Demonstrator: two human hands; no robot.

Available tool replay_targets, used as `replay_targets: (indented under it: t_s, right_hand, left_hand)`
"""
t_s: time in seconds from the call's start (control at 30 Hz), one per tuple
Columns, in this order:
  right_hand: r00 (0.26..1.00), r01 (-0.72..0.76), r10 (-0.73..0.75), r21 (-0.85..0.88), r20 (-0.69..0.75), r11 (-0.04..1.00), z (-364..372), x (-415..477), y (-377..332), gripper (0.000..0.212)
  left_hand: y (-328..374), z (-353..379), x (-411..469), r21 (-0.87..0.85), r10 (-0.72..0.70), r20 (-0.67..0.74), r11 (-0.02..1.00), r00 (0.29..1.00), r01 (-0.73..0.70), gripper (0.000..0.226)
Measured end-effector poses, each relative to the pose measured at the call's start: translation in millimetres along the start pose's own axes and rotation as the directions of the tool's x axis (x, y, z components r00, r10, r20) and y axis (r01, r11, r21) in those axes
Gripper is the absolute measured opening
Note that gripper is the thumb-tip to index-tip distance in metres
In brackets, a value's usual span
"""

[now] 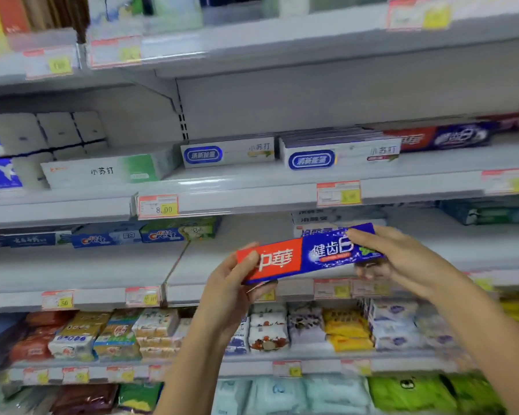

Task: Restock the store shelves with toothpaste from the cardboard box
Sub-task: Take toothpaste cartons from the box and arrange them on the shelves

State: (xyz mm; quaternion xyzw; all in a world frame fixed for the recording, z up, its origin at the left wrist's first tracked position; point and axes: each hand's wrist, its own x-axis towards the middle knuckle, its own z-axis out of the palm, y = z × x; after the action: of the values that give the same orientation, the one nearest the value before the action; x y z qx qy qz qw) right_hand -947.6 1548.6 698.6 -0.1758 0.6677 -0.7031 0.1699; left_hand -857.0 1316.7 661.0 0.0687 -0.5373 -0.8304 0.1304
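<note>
Toothpaste box [309, 255] held level between left hand [231, 290] and right hand [402, 259].

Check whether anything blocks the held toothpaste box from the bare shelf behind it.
Nothing visible does: the toothpaste box is held just in front of the shelf, bare between the Crest boxes and a white stack.

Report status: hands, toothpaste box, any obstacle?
Left hand and right hand grip the red-and-blue toothpaste box, one per end. Box in air before shelf. Nothing in the way.
</note>
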Motion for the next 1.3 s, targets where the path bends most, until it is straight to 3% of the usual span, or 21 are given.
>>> replay_targets:
  t_s: [0.1,0.13,0.23,0.3,0.6,0.67,0.77,0.87,0.97,1.07,1.13,1.2,1.3]
  right_hand:
    - [0.997,0.071,-0.068,0.119,-0.034,0.990,-43,-15,1,0.076]
    - [0.995,0.085,-0.074,0.181,-0.064,0.980,-54,-18,3,0.077]
    - [0.984,0.133,-0.074,0.397,-0.161,0.908,-83,-29,12,0.042]
    - [0.981,0.154,-0.083,0.445,-0.175,0.882,-96,-38,21,0.036]
    - [0.939,0.214,-0.112,0.296,-0.326,0.931,-174,-71,29,0.062]
    - [0.956,0.165,-0.107,0.198,-0.273,0.966,-191,-79,26,0.060]
    - [0.967,0.181,-0.164,0.072,-0.196,0.981,-205,-83,13,0.076]
    - [0.943,0.292,-0.264,0.125,-0.202,0.948,-214,-81,-11,0.087]
    - [0.907,0.399,-0.346,0.235,-0.239,0.886,-224,-75,-41,0.087]
    - [0.869,0.454,-0.381,0.207,-0.315,0.866,-237,-63,-75,0.075]
    - [0.855,0.465,-0.388,0.176,-0.343,0.868,-244,-57,-96,0.046]
    - [0.856,0.456,-0.391,0.139,-0.340,0.879,-249,-52,-110,0.032]
    - [0.858,0.449,-0.386,0.129,-0.340,0.884,-259,-46,-114,0.032]
  left_hand:
    - [-16,41,4,-0.016,-0.010,0.064,1.000,0.998,0.011,0.041]
    - [-21,56,5,-0.026,-0.014,0.079,1.000,0.997,0.017,0.039]
    - [-42,102,9,-0.094,-0.039,0.102,0.994,0.994,0.049,0.038]
    - [-57,130,10,-0.136,-0.065,0.117,0.987,0.991,0.081,0.039]
    - [-94,193,12,-0.068,-0.087,0.130,0.993,0.988,0.096,0.046]
    - [-94,197,10,0.029,-0.048,0.143,0.999,0.989,0.044,0.047]
    - [-81,210,9,0.171,0.049,0.173,0.982,0.984,-0.079,0.056]
    - [-55,229,9,0.233,0.184,0.242,0.942,0.953,-0.241,0.062]
    - [-25,247,11,0.322,0.350,0.288,0.841,0.891,-0.434,0.059]
    - [-3,255,28,0.566,0.520,0.282,0.588,0.806,-0.578,0.049]
    - [3,253,47,0.713,0.586,0.298,0.387,0.753,-0.584,0.031]
    - [4,248,63,0.794,0.604,0.324,0.245,0.728,-0.557,0.017]
    - [-2,242,75,0.814,0.594,0.356,0.182,0.722,-0.552,0.010]
